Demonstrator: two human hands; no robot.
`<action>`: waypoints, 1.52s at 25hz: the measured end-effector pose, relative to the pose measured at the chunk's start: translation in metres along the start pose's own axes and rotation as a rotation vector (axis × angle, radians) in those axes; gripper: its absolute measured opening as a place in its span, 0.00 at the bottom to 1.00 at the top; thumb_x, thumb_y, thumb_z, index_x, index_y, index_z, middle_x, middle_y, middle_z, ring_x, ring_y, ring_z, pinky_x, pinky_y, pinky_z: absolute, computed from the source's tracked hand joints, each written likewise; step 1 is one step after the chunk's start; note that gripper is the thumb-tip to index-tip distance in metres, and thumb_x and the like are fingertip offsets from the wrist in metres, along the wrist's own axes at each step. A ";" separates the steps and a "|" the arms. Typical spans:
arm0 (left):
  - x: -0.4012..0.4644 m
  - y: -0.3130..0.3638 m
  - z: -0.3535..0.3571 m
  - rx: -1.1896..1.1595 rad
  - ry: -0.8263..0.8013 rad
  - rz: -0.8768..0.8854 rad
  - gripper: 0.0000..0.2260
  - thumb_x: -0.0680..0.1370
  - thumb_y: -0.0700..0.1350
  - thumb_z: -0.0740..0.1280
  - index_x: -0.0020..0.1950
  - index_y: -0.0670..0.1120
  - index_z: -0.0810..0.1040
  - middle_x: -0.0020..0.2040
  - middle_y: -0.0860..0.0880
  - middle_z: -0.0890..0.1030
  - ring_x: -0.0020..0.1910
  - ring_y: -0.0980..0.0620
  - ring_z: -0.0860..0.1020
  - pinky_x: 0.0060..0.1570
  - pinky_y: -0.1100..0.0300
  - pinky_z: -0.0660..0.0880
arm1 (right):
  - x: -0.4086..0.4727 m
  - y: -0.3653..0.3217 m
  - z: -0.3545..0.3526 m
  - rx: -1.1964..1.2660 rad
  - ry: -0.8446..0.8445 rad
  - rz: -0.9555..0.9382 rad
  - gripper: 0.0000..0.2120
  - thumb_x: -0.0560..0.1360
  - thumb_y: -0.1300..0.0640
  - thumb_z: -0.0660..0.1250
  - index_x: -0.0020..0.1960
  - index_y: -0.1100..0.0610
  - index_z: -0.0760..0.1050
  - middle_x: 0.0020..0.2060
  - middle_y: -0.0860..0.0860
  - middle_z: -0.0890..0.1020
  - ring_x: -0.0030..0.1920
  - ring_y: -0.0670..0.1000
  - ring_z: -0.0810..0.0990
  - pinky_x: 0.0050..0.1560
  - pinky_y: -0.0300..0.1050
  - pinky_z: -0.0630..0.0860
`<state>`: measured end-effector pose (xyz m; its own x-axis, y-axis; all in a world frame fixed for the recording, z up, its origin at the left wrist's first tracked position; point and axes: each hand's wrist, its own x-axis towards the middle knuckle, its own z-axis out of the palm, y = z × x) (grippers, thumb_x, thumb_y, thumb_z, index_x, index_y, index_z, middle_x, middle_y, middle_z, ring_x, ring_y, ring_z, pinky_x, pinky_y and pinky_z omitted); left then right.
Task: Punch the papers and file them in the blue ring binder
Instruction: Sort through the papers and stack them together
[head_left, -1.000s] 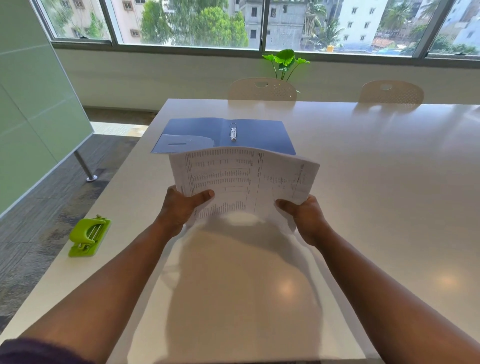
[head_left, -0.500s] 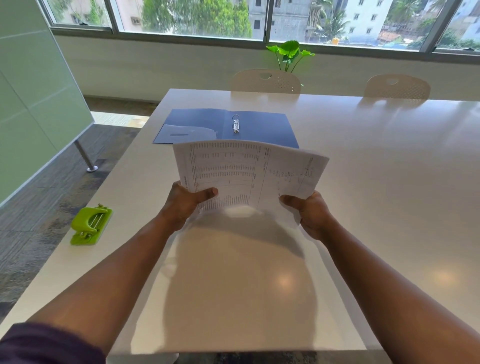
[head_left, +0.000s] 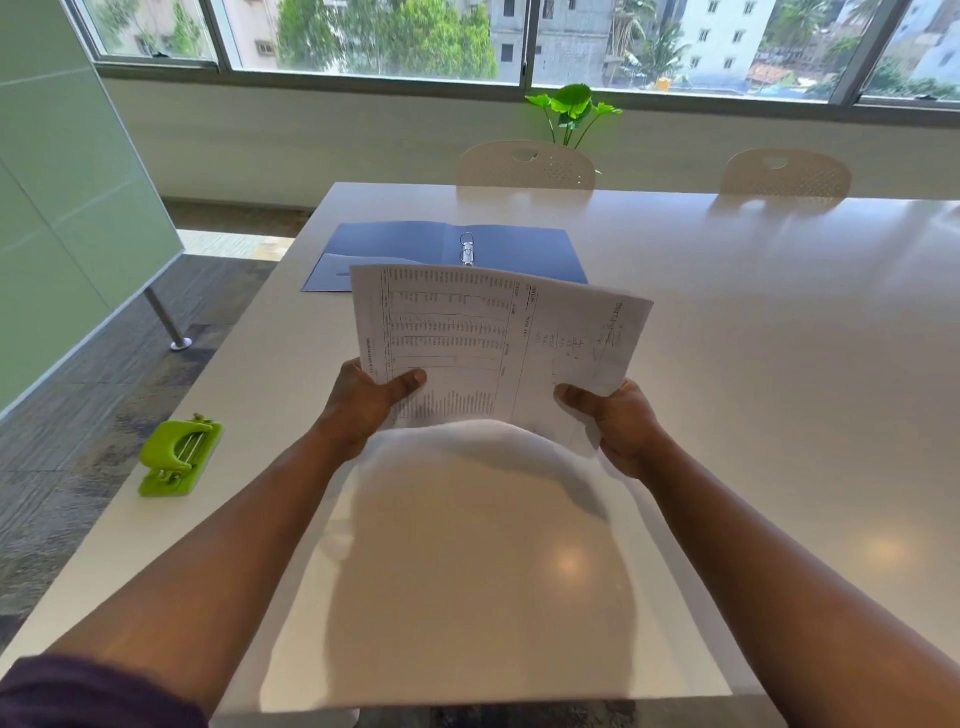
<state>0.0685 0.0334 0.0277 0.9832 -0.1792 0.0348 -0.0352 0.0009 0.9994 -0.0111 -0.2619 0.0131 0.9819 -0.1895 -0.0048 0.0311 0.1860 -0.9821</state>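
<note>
A sheaf of printed papers (head_left: 493, 332) is held up above the white table (head_left: 753, 364), tilted toward me with its lower edge curling. My left hand (head_left: 363, 402) grips its lower left corner, thumb on top. My right hand (head_left: 618, 421) grips the lower right corner. Behind the papers the blue ring binder (head_left: 415, 244) lies open flat, its metal rings (head_left: 467, 249) upright at the spine; the papers hide its near edge. A lime-green hole punch (head_left: 179, 457) sits near the table's left edge, apart from both hands.
Two cream chairs (head_left: 525, 166) (head_left: 784, 174) stand at the table's far side, a green plant (head_left: 571, 111) behind them under the windows. A green glass partition (head_left: 62, 208) and grey carpet lie to the left, past the table's edge.
The view has tilted a little. The papers stay held in both hands, shifted slightly up and away toward the binder. Binder and punch have not moved on the table.
</note>
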 end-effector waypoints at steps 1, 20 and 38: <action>0.002 0.006 -0.001 0.050 0.004 -0.001 0.11 0.76 0.39 0.75 0.55 0.51 0.81 0.50 0.53 0.85 0.49 0.53 0.84 0.42 0.61 0.82 | 0.000 -0.002 -0.001 -0.008 0.006 0.007 0.18 0.74 0.70 0.73 0.60 0.56 0.81 0.56 0.54 0.86 0.61 0.59 0.82 0.67 0.59 0.77; 0.037 0.119 -0.017 0.775 -0.326 0.096 0.08 0.75 0.39 0.76 0.49 0.51 0.83 0.49 0.50 0.85 0.48 0.48 0.84 0.45 0.57 0.82 | 0.009 -0.091 0.013 -0.612 -0.080 -0.098 0.05 0.75 0.60 0.76 0.49 0.55 0.85 0.44 0.51 0.89 0.44 0.53 0.88 0.48 0.52 0.85; 0.008 0.049 0.024 -0.289 -0.165 -0.267 0.09 0.80 0.40 0.68 0.60 0.43 0.77 0.57 0.43 0.86 0.57 0.42 0.84 0.51 0.48 0.83 | 0.008 -0.064 0.017 -0.125 -0.041 0.085 0.10 0.81 0.63 0.67 0.62 0.61 0.79 0.58 0.58 0.85 0.59 0.67 0.83 0.58 0.74 0.78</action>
<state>0.0704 0.0088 0.0767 0.9083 -0.3656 -0.2031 0.2912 0.2043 0.9346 -0.0019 -0.2591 0.0789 0.9869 -0.1382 -0.0836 -0.0733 0.0779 -0.9943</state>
